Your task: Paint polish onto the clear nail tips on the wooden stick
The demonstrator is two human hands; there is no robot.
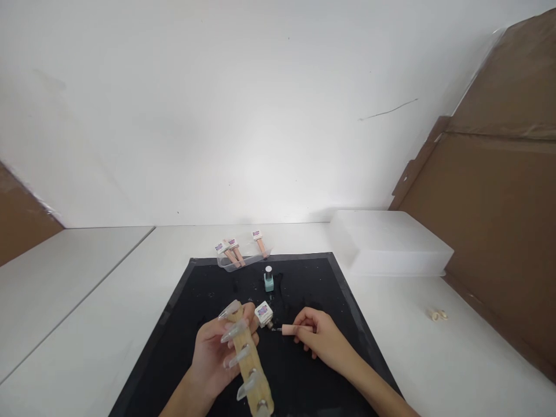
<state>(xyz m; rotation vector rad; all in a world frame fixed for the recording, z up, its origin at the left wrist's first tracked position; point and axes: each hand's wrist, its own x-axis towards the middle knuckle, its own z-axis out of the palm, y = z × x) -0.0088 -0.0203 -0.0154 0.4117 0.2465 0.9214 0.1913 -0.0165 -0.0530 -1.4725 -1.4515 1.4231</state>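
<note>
My left hand [212,353] is closed around a wooden nail-practice stand [249,362], which carries several clear false nails [245,353] along one side. Touching or just beside its fingertips is a white nail polish bottle [263,313] with a colourful label, tilted so its neck points toward my right hand; whether the fingers grip it, I cannot tell. My right hand [319,335] pinches the pink cap of a nail polish brush [290,329]. The brush tip is at the bottle's neck, and I cannot see clearly whether it is inside.
Beyond my hands, a teal nail polish bottle [269,280] stands on the black mat [195,295]. A clear tray [226,264] behind holds several pink-capped bottles [234,250]. A white translucent box [395,243] sits back right, with small beige rings [436,314] nearer. Brown cardboard [490,231] walls the right side.
</note>
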